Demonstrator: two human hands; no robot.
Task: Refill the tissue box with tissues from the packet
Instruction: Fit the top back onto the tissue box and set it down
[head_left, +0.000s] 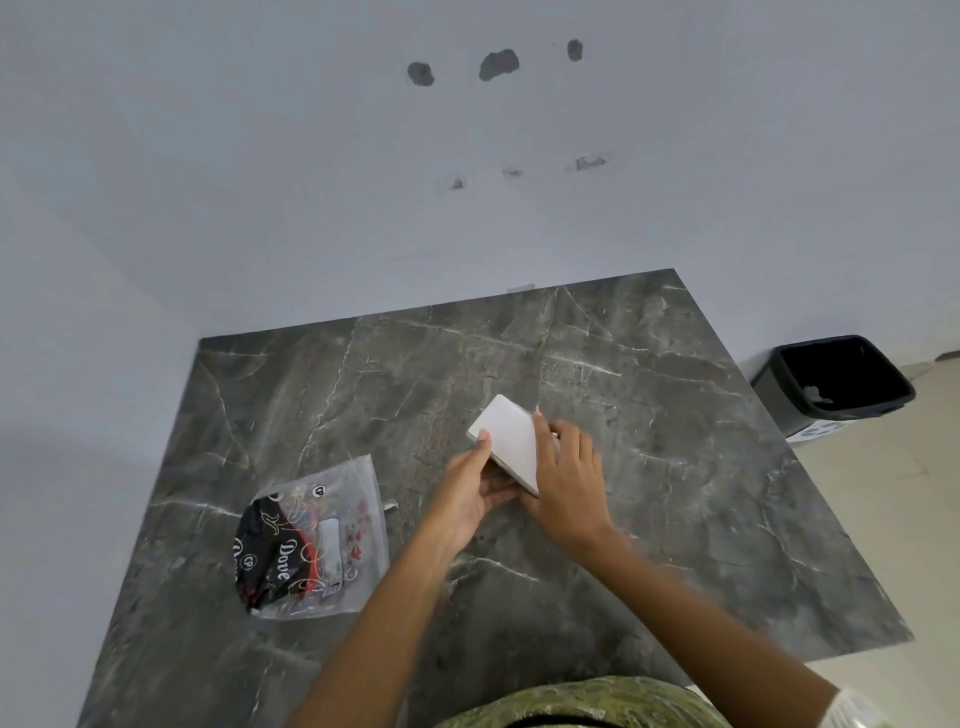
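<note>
A white flat box-like thing (506, 439), either the tissue box or a stack of tissues, is held tilted just above the dark marble table (675, 467). My left hand (472, 488) grips its near left edge from below, thumb on top. My right hand (566, 467) lies over its right side, fingers curled on it. A clear plastic packet (317, 535) with black and red print lies flat on the table to the left of my hands, looking flattened and open.
A black waste bin (831, 384) stands on the floor beyond the table's right edge. A grey wall (363, 182) runs along the table's far and left sides. A small scrap (390, 505) lies beside the packet.
</note>
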